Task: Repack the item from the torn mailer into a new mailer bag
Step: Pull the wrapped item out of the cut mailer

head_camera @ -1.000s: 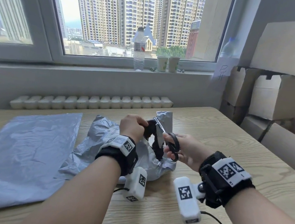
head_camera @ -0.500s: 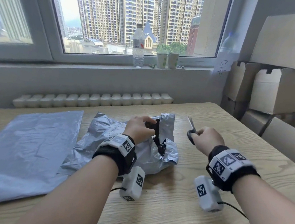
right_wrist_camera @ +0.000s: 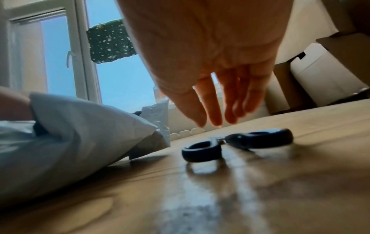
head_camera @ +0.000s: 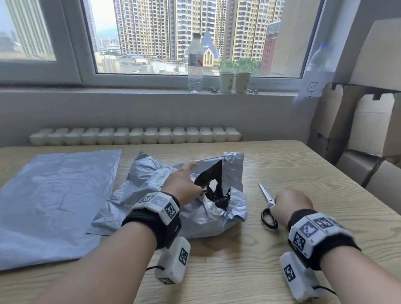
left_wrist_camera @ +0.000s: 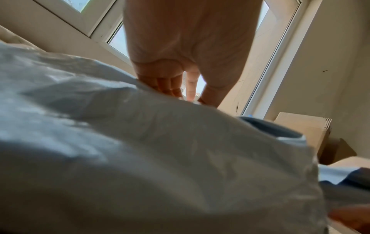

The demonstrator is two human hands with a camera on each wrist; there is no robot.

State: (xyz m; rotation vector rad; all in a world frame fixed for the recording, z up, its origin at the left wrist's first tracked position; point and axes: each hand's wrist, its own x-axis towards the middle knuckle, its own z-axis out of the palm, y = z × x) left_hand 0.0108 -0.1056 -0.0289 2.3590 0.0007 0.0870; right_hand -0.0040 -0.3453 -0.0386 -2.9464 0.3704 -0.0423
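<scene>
The torn grey mailer [head_camera: 200,221] lies crumpled mid-table, and its cut opening shows a black item [head_camera: 211,172] inside. My left hand [head_camera: 196,178] rests on the mailer at the left edge of that opening. Its thumb is spread away from the fingers. In the left wrist view my left hand [left_wrist_camera: 192,95] has its fingertips hidden behind a fold of the mailer [left_wrist_camera: 160,150]. The scissors [head_camera: 269,219] lie on the table to the right. My right hand [head_camera: 287,198] hovers over them. In the right wrist view my right hand [right_wrist_camera: 216,114] has straight fingers above the scissors [right_wrist_camera: 215,146] and holds nothing. The new flat mailer [head_camera: 40,201] lies at the left.
The wooden table [head_camera: 245,265] has bare room in front of and right of the scissors. Stacked cardboard boxes [head_camera: 379,119] stand close on the right. A water bottle [head_camera: 195,61] and two paper cups [head_camera: 234,82] sit on the windowsill beyond the table.
My right hand carried the scissors away from the mailer to the right, laid them on the table and let go. My left hand loosened its grip on the mailer's cut edge.
</scene>
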